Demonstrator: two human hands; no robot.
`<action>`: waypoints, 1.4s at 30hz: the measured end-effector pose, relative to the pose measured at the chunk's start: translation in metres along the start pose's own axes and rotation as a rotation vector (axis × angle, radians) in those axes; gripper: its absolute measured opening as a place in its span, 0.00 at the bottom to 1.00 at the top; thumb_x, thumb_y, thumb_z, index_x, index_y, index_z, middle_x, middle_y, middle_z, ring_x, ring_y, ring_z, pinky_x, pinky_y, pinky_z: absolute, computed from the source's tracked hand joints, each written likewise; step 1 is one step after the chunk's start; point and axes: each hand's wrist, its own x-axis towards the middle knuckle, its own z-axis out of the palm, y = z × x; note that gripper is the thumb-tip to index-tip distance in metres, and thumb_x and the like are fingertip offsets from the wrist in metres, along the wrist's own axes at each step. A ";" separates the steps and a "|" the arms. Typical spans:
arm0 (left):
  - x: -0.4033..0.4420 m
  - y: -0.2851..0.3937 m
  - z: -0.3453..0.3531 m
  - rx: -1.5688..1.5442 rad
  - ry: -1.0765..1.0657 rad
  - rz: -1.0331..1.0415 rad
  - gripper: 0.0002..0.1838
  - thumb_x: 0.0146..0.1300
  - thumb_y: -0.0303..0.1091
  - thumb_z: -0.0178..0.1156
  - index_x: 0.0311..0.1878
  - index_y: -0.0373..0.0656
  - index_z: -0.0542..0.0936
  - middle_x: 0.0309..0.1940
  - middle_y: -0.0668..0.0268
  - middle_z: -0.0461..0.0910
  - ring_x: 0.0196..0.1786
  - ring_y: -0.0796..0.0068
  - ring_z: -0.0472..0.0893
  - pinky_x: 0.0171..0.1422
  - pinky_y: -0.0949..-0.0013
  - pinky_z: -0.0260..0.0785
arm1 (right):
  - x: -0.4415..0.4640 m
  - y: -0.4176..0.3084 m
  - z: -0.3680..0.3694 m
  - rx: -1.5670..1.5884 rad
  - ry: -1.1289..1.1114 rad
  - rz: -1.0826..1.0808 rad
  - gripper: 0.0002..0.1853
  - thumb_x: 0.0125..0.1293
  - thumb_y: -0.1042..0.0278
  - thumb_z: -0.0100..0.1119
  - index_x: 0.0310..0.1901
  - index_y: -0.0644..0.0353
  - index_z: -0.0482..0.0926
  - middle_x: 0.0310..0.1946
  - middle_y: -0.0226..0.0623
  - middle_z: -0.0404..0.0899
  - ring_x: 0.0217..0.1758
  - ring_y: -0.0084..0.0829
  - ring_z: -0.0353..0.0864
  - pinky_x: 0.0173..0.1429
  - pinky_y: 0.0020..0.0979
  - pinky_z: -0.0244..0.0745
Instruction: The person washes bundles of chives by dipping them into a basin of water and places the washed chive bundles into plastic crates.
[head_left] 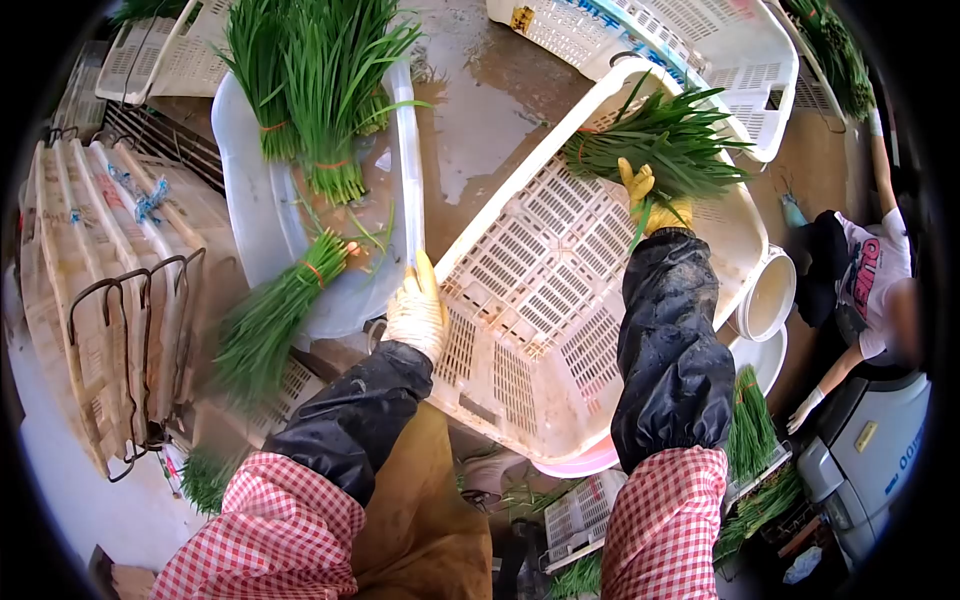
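My right hand [655, 203], in a yellow glove, is at the bundle of green chives [665, 145] at the far end of a white plastic crate [548, 255]. Leaves cover part of that hand, and its thumb side shows at the left of the bundle. My left hand [418, 312], in a pale yellow glove, grips the crate's near left rim beside a whitish tub [235, 150]. Several banded chive bundles [330, 100] lie in the tub. Another bundle [275, 315] rests across its near edge, leaves hanging outside.
Slatted crates [125, 260] with wire handles stand at left. More white crates [720, 50] are at the top right, with a white bucket [768, 295] below. A person [875, 270] and a grey scooter [865, 450] are at right. The floor [480, 90] is wet.
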 end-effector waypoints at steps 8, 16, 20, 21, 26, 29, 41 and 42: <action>-0.003 -0.008 -0.020 0.040 -0.147 -0.044 0.50 0.52 0.32 0.62 0.72 0.31 0.43 0.60 0.38 0.62 0.52 0.44 0.74 0.56 0.50 0.68 | 0.033 0.024 0.038 -0.299 0.211 -0.162 0.26 0.68 0.53 0.51 0.57 0.69 0.67 0.53 0.61 0.73 0.55 0.55 0.76 0.53 0.50 0.78; 0.000 -0.011 -0.028 -0.314 -0.171 0.028 0.44 0.60 0.50 0.61 0.72 0.37 0.53 0.63 0.45 0.64 0.62 0.47 0.69 0.66 0.54 0.62 | -0.006 -0.005 0.029 -0.655 0.189 -0.011 0.53 0.56 0.29 0.57 0.69 0.66 0.52 0.68 0.64 0.56 0.68 0.62 0.60 0.65 0.53 0.68; 0.011 -0.107 -0.021 -0.186 0.141 -0.090 0.42 0.60 0.50 0.61 0.70 0.38 0.56 0.63 0.45 0.64 0.63 0.49 0.68 0.67 0.56 0.60 | -0.070 0.040 0.022 -0.999 0.322 -0.265 0.48 0.61 0.26 0.46 0.73 0.50 0.45 0.65 0.60 0.60 0.64 0.60 0.68 0.61 0.50 0.72; 0.013 -0.139 -0.022 -0.014 0.142 -0.142 0.43 0.58 0.51 0.62 0.70 0.38 0.56 0.65 0.46 0.63 0.65 0.49 0.66 0.69 0.54 0.58 | -0.081 0.035 -0.002 -1.104 0.346 -0.308 0.47 0.62 0.26 0.43 0.73 0.50 0.46 0.64 0.56 0.63 0.61 0.55 0.72 0.59 0.45 0.74; 0.009 -0.249 -0.043 0.621 -0.474 -0.516 0.65 0.41 0.53 0.74 0.75 0.42 0.42 0.74 0.47 0.45 0.77 0.52 0.47 0.75 0.48 0.46 | -0.161 0.096 -0.132 -1.250 0.540 -0.156 0.36 0.67 0.35 0.46 0.72 0.42 0.55 0.56 0.44 0.73 0.51 0.35 0.77 0.54 0.32 0.71; 0.018 -0.271 -0.040 0.652 -0.629 -0.620 0.68 0.40 0.50 0.74 0.76 0.45 0.35 0.74 0.45 0.45 0.74 0.51 0.57 0.71 0.56 0.58 | -0.208 0.167 -0.167 -1.378 0.478 0.047 0.35 0.69 0.39 0.48 0.72 0.48 0.57 0.47 0.37 0.77 0.40 0.25 0.79 0.45 0.26 0.74; -0.057 -0.228 -0.217 -0.655 -0.479 -0.789 0.21 0.55 0.22 0.65 0.54 0.39 0.77 0.42 0.66 0.82 0.40 0.75 0.80 0.49 0.68 0.74 | -0.312 0.262 -0.155 -1.091 0.250 0.154 0.27 0.68 0.68 0.57 0.68 0.56 0.65 0.48 0.35 0.74 0.48 0.21 0.70 0.58 0.23 0.65; -0.073 -0.205 -0.250 -0.672 -0.502 -0.767 0.22 0.56 0.22 0.65 0.55 0.40 0.76 0.42 0.67 0.82 0.41 0.77 0.80 0.49 0.69 0.73 | -0.317 0.267 -0.154 -1.027 0.238 0.143 0.27 0.67 0.68 0.57 0.68 0.55 0.65 0.49 0.35 0.73 0.49 0.21 0.70 0.58 0.23 0.66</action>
